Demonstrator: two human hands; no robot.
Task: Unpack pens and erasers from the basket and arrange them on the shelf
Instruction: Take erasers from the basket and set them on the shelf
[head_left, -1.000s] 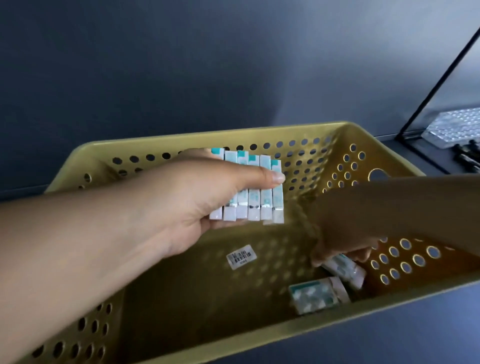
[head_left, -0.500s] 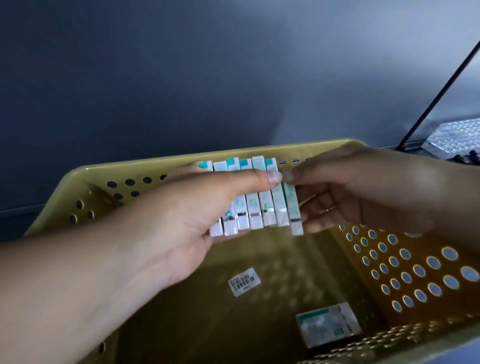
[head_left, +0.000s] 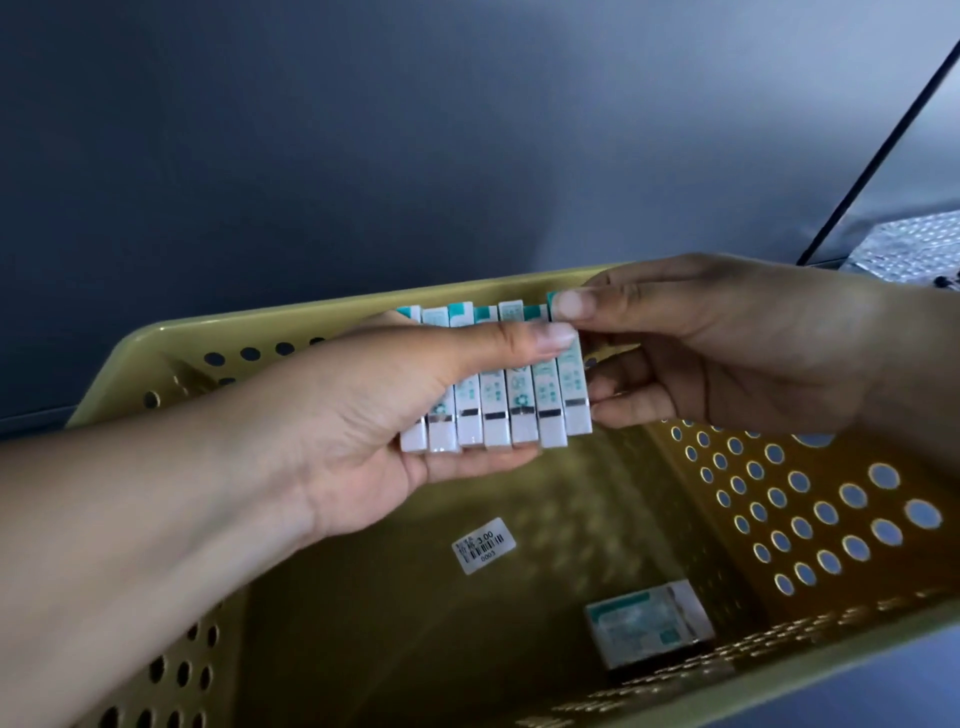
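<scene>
Row of seven boxed erasers (head_left: 511, 395), white with teal tops, upright side by side, held above the basket. Yellow perforated plastic basket (head_left: 810, 519), barcode sticker on floor. One eraser box (head_left: 647, 621) lying flat in near right corner.

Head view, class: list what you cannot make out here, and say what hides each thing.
- Shelf: cut off by the right edge; its contents are blurred.
- Row of erasers: the left hand covers the leftmost ones, so the count is unsure.
- Right hand: its fingers partly sit behind the row.
- Label: print too small.
- Loose eraser in the basket: dim, wrapper unreadable.
</scene>
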